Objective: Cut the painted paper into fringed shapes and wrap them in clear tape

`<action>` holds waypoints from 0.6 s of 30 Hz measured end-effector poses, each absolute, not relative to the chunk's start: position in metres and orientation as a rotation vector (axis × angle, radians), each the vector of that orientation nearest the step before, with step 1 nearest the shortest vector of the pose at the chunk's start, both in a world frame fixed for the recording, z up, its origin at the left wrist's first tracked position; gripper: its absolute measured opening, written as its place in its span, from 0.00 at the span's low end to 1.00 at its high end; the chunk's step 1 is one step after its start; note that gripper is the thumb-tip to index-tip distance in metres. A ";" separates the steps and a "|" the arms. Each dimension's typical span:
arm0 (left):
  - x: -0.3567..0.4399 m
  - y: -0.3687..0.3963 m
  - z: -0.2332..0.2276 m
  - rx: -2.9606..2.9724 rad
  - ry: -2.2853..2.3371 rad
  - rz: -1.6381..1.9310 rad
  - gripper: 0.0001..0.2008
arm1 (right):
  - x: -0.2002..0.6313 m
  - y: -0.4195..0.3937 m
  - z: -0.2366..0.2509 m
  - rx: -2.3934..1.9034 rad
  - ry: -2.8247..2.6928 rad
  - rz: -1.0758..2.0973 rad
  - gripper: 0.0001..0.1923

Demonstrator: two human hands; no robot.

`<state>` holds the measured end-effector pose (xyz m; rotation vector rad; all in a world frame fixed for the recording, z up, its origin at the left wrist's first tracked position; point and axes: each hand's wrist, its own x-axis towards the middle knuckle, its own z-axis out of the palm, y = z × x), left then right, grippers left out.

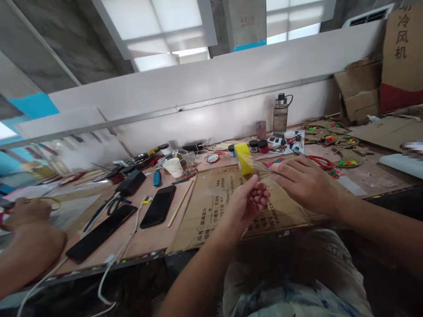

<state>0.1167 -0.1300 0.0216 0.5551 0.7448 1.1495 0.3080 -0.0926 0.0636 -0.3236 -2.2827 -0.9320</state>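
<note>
A roll of yellow tape (pixel 244 160) stands on edge on the flattened cardboard sheet (pixel 211 207). From the roll a clear strip of tape (pixel 261 170) runs right toward my right hand (pixel 295 179), whose fingers are pressed together on its end. Below and left of that, my left hand (pixel 254 198) is closed, thumb up and fingers curled. Whatever it holds is too small to make out. Both hands are above the cardboard, close to each other. Red-handled scissors (pixel 320 162) lie just beyond my right hand.
Another person's hand (pixel 29 213) works at far left. Two black phones (pixel 158 207), a white cable (pixel 132 233) and a wooden stick (pixel 180 204) lie left of the cardboard. Behind stand a paper cup (pixel 173 168), paint jars (pixel 263 146) and a bottle (pixel 280 116). Painted cardboard pieces (pixel 346 152) lie right.
</note>
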 end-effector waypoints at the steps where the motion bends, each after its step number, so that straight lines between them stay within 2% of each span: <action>1: 0.117 -0.130 0.021 0.546 0.745 1.148 0.15 | 0.308 -0.092 0.062 -0.314 -2.282 -0.938 0.12; 5: 0.120 -0.132 0.014 0.561 0.727 1.157 0.09 | 0.309 -0.091 0.056 -0.302 -2.285 -0.943 0.12; 11: 0.119 -0.141 0.022 0.629 0.770 1.161 0.13 | 0.315 -0.092 0.053 -0.331 -2.349 -0.940 0.11; 18: 0.069 -0.081 0.026 1.066 1.223 1.413 0.14 | 0.315 -0.084 0.050 -0.451 -2.289 -0.762 0.09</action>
